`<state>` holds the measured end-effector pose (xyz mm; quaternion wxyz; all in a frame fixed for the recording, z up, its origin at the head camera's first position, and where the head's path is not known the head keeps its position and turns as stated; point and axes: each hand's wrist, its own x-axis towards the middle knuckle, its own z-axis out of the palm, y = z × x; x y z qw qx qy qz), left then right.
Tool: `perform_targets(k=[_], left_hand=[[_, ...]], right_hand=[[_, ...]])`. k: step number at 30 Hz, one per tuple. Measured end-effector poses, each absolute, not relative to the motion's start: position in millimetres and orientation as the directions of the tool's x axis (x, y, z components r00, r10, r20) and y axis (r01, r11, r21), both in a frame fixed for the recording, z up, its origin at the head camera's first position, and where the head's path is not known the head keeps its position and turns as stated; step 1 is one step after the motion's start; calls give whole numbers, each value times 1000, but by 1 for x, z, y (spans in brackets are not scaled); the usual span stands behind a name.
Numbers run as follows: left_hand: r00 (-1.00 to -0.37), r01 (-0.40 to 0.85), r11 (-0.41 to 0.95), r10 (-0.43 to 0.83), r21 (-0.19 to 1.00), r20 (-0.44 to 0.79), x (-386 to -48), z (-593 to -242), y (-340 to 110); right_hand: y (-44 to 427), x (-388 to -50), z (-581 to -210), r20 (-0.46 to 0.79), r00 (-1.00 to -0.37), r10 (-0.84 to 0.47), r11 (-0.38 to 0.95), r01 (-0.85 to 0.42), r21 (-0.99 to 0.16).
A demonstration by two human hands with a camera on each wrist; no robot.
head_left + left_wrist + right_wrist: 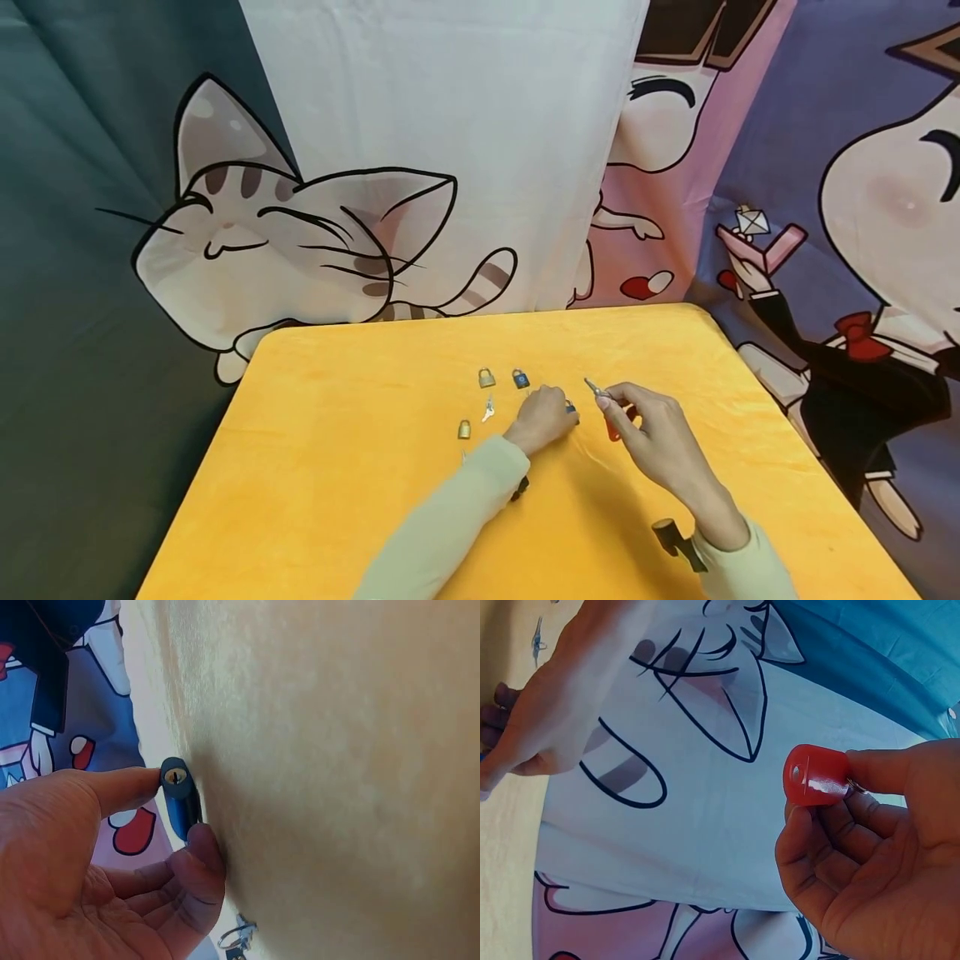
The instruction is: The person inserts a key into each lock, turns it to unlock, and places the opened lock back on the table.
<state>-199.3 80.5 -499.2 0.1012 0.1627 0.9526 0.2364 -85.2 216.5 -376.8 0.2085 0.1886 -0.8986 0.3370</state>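
Observation:
My left hand (546, 418) pinches a small blue padlock (180, 804) between thumb and fingertips at the tabletop. Its keyhole end faces the left wrist camera. To the right, my right hand (662, 435) is raised above the table. It grips a small thing with a narrow silver tip (592, 386) and a red plastic part (816, 776); its exact kind is unclear, as the fingers cover its middle. Beyond the left hand lie a second blue padlock (521, 379) and a brass padlock (487, 377). Another brass padlock (464, 429) sits left of the left wrist.
Small silver keys (489, 408) lie by the padlocks, and keys on a ring (238, 934) show below the left hand in its wrist view. A yellow cloth (337, 433) covers the table. Behind its far edge hangs a printed curtain (465, 100).

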Motion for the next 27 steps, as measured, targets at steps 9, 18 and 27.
perform_targets(k=[9,18,27], left_hand=[[-940,187,801,314,568,-132,-198,-503,83],[-937,248,805,340,539,-77,-196,-503,92],[-928,295,819,369,491,-58,-196,-501,97]], right_hand=[[216,-84,-379,491,-850,-190,704,-467,-535],[216,-82,-380,494,-848,-193,702,-471,-534],[216,-82,-380,495,-848,-189,707,-467,-530]])
